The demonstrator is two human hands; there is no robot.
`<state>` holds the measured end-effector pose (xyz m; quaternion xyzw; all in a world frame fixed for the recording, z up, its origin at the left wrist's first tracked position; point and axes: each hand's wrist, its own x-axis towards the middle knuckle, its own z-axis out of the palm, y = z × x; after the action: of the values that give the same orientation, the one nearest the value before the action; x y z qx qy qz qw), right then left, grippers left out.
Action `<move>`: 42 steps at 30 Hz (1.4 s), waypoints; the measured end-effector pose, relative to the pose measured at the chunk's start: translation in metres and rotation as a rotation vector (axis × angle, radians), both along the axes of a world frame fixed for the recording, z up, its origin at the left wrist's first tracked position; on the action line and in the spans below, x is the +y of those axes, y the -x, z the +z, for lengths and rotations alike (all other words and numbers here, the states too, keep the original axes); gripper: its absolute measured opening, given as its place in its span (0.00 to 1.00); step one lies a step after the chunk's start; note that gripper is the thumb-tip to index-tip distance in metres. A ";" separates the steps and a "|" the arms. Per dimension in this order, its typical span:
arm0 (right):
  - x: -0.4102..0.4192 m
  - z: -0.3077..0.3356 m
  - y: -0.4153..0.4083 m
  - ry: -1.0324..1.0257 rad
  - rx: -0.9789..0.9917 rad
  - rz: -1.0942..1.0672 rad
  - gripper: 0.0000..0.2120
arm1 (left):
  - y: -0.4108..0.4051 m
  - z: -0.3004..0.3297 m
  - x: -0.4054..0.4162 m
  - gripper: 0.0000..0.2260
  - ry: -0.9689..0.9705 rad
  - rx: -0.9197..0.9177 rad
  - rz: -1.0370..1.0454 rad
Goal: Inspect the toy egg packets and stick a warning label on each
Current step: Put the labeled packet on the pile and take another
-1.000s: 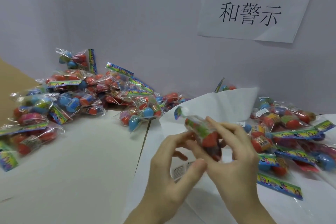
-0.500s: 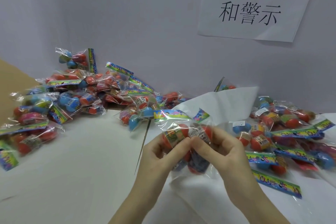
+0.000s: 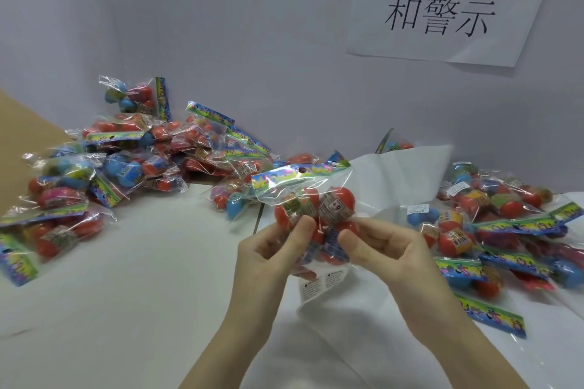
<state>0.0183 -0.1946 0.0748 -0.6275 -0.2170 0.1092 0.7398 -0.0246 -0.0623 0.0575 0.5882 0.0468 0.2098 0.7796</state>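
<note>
A: Packet (image 3: 311,208) is up off the table (image 3: 126,294), centre of view, held in front of the person. Left hand (image 3: 268,256) pinches its lower left, thumb on the front film over a red egg. Right hand (image 3: 382,249) pinches the lower right the same way. Both hands are closed on it, neither is free.

B: Why two hands?

A: Looks like the inspection step. A grip at both lower corners spreads the film flat and turns the eggs' printed bands toward the face. The "6+" mark on the right egg reads clearly.

B: Orientation?

A: Header card (image 3: 300,172) is on top, running left to right and tilted slightly up to the right. Sealed bottom points down toward the person. Long axis runs roughly vertical, header to bottom, leaning a bit away at the top.

B: Label on yet?

A: Can't tell for this packet. Warning labels (image 3: 322,286) sit on a sheet just below the hands, on the white paper (image 3: 395,174). Probably parked there so a hand can drop and peel one without reaching.

B: Rest of the stock?

A: Two heaps. Left pile (image 3: 132,161) lies well apart, against the wall (image 3: 221,25). Right pile (image 3: 505,221) is just beside the right hand, partly on the paper; some packets there carry small white stickers. My guess is left is pending and right is done, but that's inference.

B: Sign?

A: Paper sign (image 3: 448,0) hangs on the wall, upper right, with Chinese text.
</note>
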 end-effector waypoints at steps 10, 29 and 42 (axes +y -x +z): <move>0.002 -0.007 0.002 0.084 -0.463 -0.355 0.17 | -0.004 -0.009 0.000 0.19 -0.190 0.069 0.168; 0.005 -0.013 0.003 0.236 -0.665 -0.529 0.08 | -0.002 -0.003 0.007 0.17 0.195 0.074 -0.161; 0.001 -0.004 0.001 0.036 -0.252 -0.382 0.09 | -0.001 -0.001 0.009 0.13 0.139 0.074 -0.174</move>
<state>0.0171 -0.1933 0.0712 -0.6789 -0.1832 -0.1083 0.7027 -0.0236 -0.0535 0.0568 0.5420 0.0387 0.1160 0.8314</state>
